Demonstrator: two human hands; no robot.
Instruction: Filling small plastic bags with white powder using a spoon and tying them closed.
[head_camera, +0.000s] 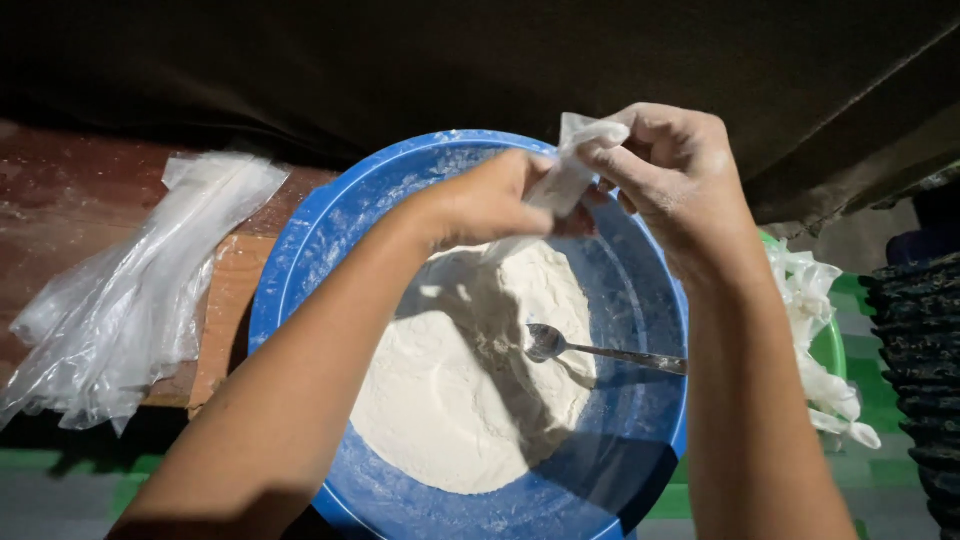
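Your forearms fill the near edge of the view, both reaching out over the blue basin (300, 260) of white flour (450, 400). Your left hand (490, 205) is pinched shut on the lower part of a small clear plastic bag (570, 175), and your right hand (680, 175) grips its upper end between fingertips and thumb. The bag hangs just above the far side of the flour heap, stretched between the two hands, so it looks as if you are closing or twisting its neck. Finishing that calls for a firm hold with both hands, keeping the bag over the basin. A metal spoon (560, 345) lies in the flour below your right wrist. Empty clear bags (130, 290) lie on the wooden surface (60, 190) to the left, well apart.
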